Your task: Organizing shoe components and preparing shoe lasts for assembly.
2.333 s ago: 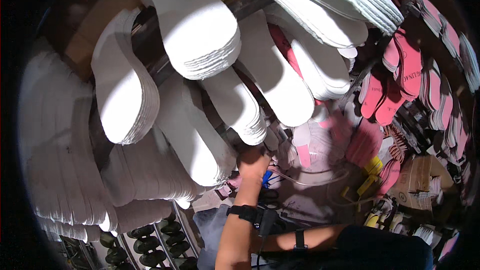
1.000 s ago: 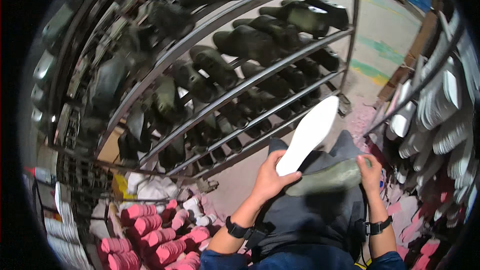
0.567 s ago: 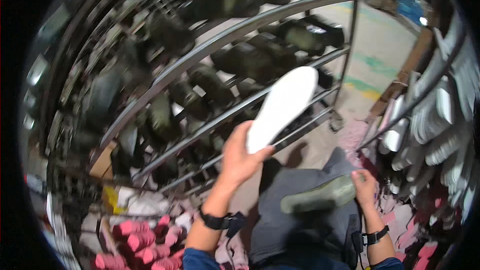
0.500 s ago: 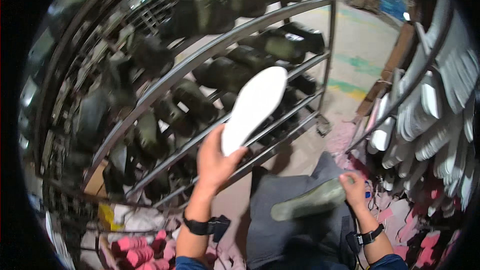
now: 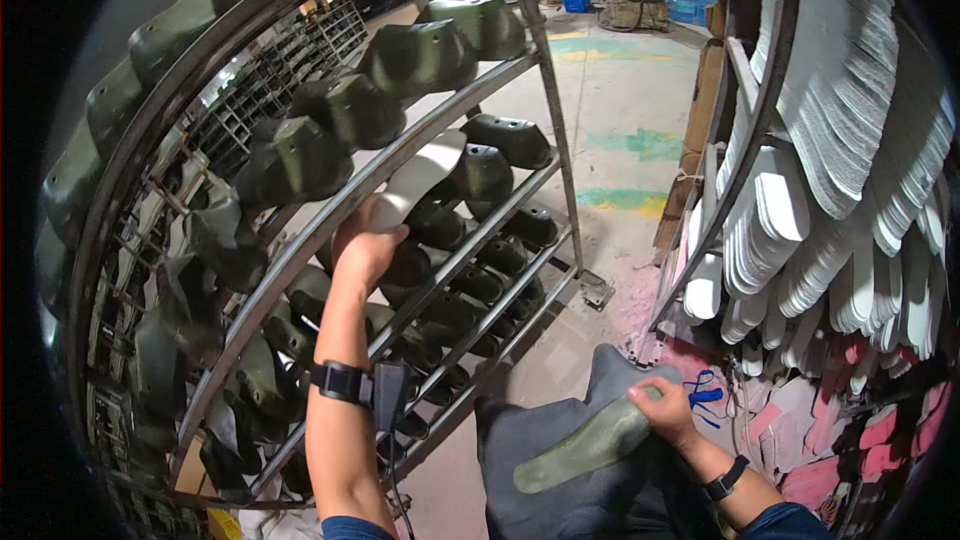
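Observation:
My left hand (image 5: 366, 240) is raised to a metal rack (image 5: 545, 70) and holds a white insole (image 5: 418, 178) by its heel, its toe pointing up and right between two shelf rails. Dark green shoe lasts (image 5: 420, 52) sit in rows on the rails around it. My right hand (image 5: 662, 408) rests low on my lap and grips one end of a dark green shoe last (image 5: 583, 445), which lies sole-up across dark grey cloth (image 5: 560, 490). A black band is on each wrist.
A second rack (image 5: 760, 110) on the right holds stacks of white insoles (image 5: 870, 130), with pink insoles (image 5: 870, 440) lower down. A concrete floor (image 5: 620, 130) with painted marks runs between the racks. Cardboard boxes (image 5: 695, 140) stand against the right rack.
My left hand has lifted the white insole from beside my lap up and left into the rack's shelves. My right hand has kept the green last on my lap.

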The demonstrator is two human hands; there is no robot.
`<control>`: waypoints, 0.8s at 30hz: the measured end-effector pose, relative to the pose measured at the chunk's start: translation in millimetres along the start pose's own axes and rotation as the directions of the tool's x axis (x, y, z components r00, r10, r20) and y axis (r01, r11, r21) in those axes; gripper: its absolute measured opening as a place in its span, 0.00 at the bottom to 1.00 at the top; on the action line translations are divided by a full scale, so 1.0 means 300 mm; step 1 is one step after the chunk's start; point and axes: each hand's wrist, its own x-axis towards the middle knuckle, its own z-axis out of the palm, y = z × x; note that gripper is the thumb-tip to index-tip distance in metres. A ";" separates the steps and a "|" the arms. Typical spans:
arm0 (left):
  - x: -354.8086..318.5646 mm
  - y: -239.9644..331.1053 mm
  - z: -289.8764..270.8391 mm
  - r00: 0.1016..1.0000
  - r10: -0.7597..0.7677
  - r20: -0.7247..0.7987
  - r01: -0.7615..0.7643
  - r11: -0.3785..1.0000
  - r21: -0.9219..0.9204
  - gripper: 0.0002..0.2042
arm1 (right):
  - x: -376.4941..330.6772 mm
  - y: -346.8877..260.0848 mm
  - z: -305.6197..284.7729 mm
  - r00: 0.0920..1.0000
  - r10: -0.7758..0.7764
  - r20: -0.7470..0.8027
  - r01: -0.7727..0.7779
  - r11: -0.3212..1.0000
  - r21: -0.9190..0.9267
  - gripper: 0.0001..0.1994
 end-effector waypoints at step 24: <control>0.088 0.042 0.008 0.973 -0.141 0.182 0.141 0.990 0.011 0.37 | 0.009 0.047 0.007 0.997 -0.040 -0.058 0.034 0.994 -0.107 0.17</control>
